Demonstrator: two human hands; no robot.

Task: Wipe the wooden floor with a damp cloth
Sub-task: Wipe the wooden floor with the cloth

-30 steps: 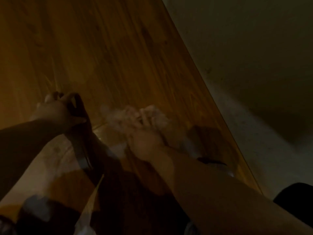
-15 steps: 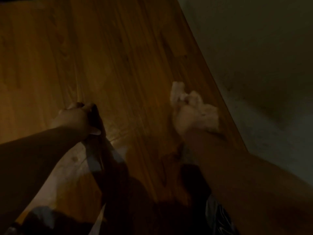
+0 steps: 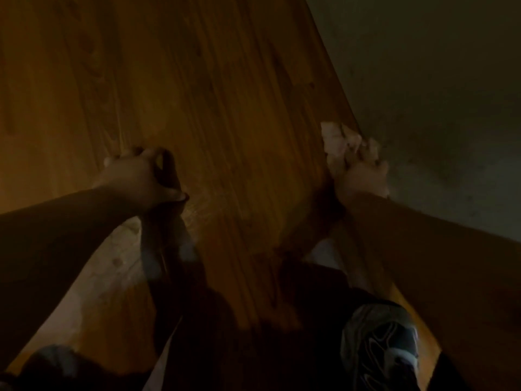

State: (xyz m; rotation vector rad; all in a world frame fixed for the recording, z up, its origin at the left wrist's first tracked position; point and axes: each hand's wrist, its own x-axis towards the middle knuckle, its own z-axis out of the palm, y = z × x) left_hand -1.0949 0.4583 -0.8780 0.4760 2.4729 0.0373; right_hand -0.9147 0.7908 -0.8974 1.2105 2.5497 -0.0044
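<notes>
Fingers (image 3: 375,165) of right hand (image 3: 358,180) clamp pale crumpled cloth (image 3: 335,136) | cloth ahead of knuckles, at edge of orange-brown wooden floor (image 3: 225,108) beside grey wall (image 3: 437,80) | open boards leftward | left hand (image 3: 132,176) grips dark strap (image 3: 166,221)

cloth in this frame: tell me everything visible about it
The cloth is pale, off-white soft fabric, crumpled into a wad. It lies on the wooden floor at its right edge, beside the grey wall. The right hand bears on it, fingers curled into its folds; part pokes out beyond the hand. Dampness cannot be told. The left hand, holding a dark strap, is clear of it.
</notes>
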